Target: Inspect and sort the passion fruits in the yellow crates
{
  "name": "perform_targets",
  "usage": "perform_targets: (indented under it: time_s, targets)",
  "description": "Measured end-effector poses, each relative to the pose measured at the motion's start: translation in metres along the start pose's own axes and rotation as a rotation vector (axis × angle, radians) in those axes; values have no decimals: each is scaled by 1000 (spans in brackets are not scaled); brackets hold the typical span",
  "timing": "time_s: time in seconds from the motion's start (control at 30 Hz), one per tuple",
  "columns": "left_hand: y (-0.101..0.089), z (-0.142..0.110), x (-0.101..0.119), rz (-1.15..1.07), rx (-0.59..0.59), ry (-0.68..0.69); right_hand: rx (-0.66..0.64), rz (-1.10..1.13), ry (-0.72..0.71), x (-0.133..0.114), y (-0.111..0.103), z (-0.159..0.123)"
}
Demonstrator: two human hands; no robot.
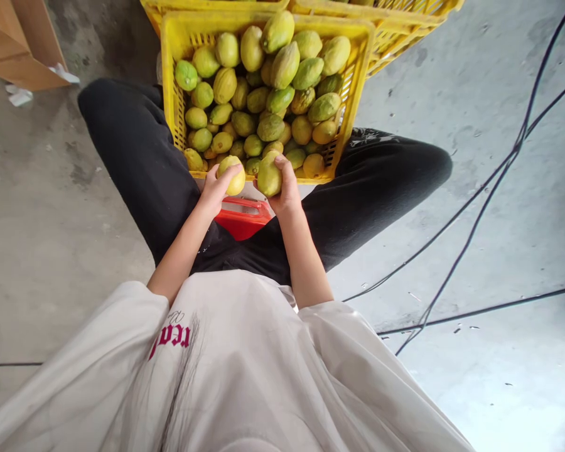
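Note:
A yellow plastic crate (169, 75) full of green-yellow fruits (282, 63) stands on the floor between my knees. My left hand (214, 191) is closed round a pale yellow fruit (234, 176) at the crate's near edge. My right hand (286, 188) grips a greener fruit (268, 177) right beside it. Both fruits are held just above the crate's front rim, a few centimetres apart.
A red plastic object (242, 216) sits under me between my legs. More yellow crates (405, 25) stand behind the first. Black cables (475, 220) run across the concrete floor on the right. A wooden piece of furniture (14, 44) is at the upper left.

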State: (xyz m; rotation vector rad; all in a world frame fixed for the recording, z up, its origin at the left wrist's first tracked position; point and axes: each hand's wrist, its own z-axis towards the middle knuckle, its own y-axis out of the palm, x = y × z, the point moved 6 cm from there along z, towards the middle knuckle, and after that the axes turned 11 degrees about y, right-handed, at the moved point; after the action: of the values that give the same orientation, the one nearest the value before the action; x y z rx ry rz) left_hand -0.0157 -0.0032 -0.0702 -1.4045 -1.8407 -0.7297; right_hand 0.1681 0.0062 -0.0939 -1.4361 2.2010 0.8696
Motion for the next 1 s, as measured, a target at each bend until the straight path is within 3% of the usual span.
perform_targets:
  time_s: [0.13, 0.3, 0.57, 0.77, 1.0]
  targets:
    - [3, -2, 4, -39, -28, 12, 44, 126, 85, -2, 4, -10]
    - [5, -7, 11, -55, -65, 55, 14, 106, 134, -1, 6, -13]
    - [1, -4, 17, -173, -41, 97, 12, 170, 104, 3, 6, -4]
    - [4, -8, 19, -220, -37, 131, 51, 209, 83, -2, 9, -13]
    - [-2, -9, 24, -220, 93, 106, 152, 342, 209, 2, 7, -17]
